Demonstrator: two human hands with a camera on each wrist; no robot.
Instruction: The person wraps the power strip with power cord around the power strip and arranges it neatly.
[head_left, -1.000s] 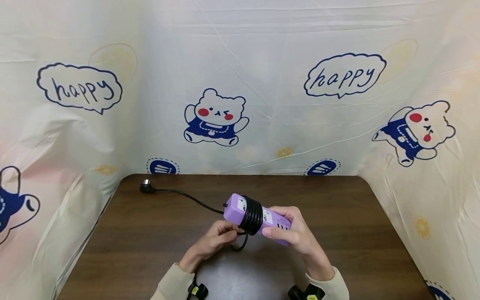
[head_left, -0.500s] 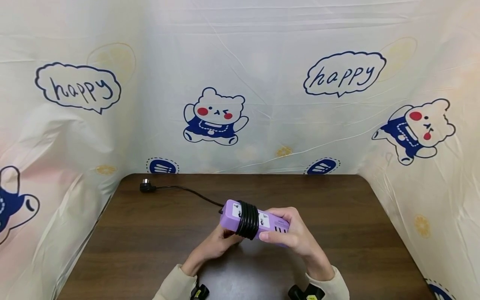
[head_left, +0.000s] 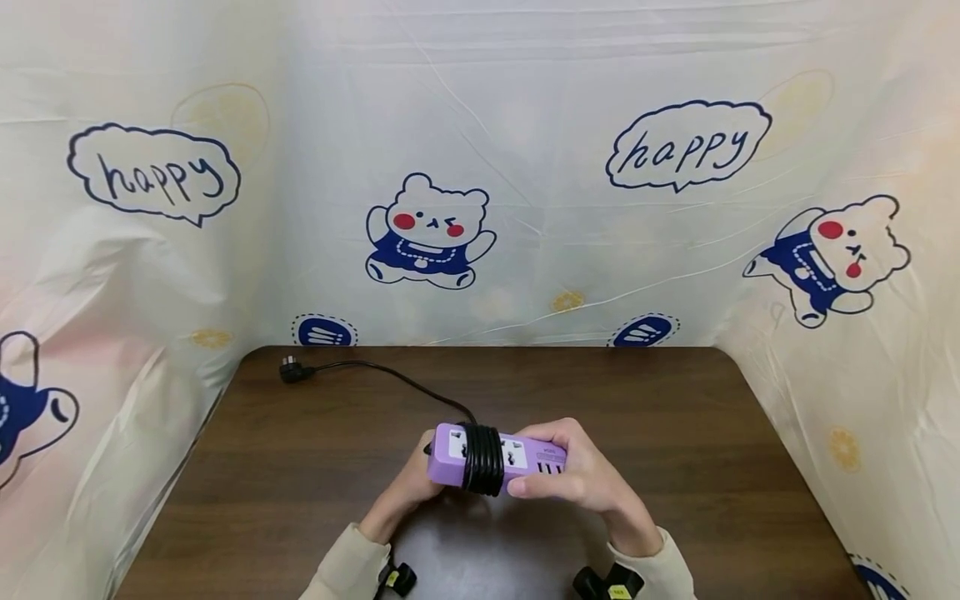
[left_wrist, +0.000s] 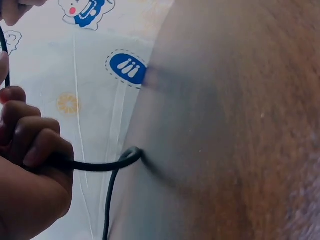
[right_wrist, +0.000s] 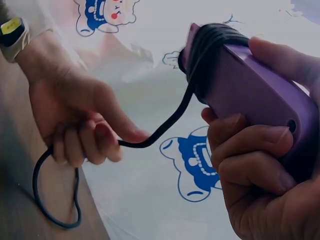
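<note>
A purple power strip (head_left: 536, 454) is held up above the table, with black cord (head_left: 482, 460) wound several times around its left half. My right hand (head_left: 577, 471) grips the strip's right end, thumb on the near side and the other fingers wrapped beneath, as the right wrist view shows. Partly behind the strip, my left hand (head_left: 416, 479) curls its fingers around the loose cord (right_wrist: 167, 125) that leaves the coil. Past that hand the cord hangs in a loop (right_wrist: 57, 225), seen in the right wrist view.
The cord runs to a black plug (head_left: 292, 369) at the back left of the brown wooden table (head_left: 675, 433). A white printed sheet (head_left: 540, 167) hangs behind the table and along both sides.
The power strip has come down, nearer the body and slightly left, and turned more level. My left hand has moved from below the strip to behind its left end. The cord to the plug has shifted.
</note>
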